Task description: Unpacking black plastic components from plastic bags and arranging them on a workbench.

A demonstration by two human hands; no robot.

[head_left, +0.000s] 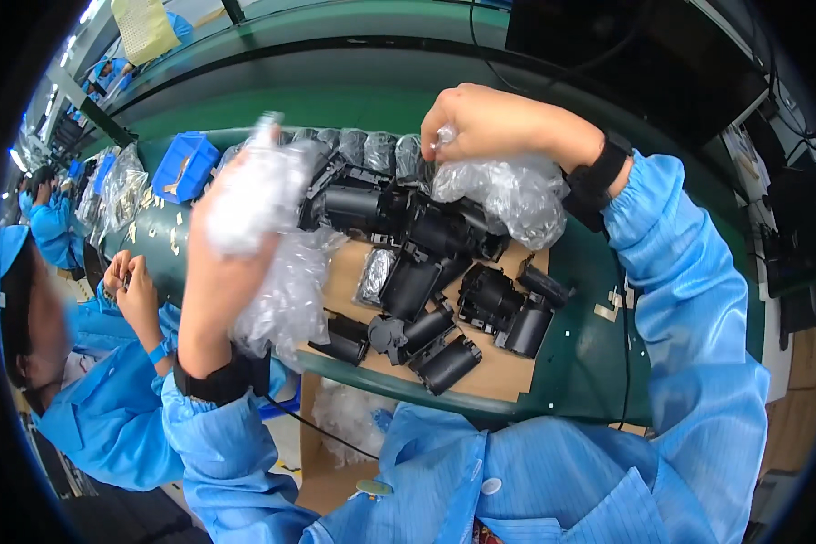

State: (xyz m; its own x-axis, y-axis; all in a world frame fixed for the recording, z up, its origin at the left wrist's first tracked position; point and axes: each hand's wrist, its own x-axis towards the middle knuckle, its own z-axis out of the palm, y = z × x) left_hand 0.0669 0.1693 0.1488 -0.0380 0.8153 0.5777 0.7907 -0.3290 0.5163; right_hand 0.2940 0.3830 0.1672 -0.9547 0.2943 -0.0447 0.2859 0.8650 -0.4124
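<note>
My left hand (225,276), smeared by motion, is closed around crumpled clear plastic bags (256,201). More of that plastic hangs down beside its wrist. Over the far right of the pile, my right hand (499,122) pinches a clear plastic bag (508,192) by its top; whether anything is inside cannot be made out. Between my hands, several black plastic housings with round barrels (444,364) lie heaped on a cardboard sheet (508,374). Among them sits a small part wrapped in shiny plastic (374,276).
A row of bag-wrapped parts (379,152) lines the back of the green table (598,363). At the left stands a blue bin (185,168). A co-worker (109,390) in blue sits close on my left, hands near the table edge. Below the table is an open carton (322,471) with plastic bags inside.
</note>
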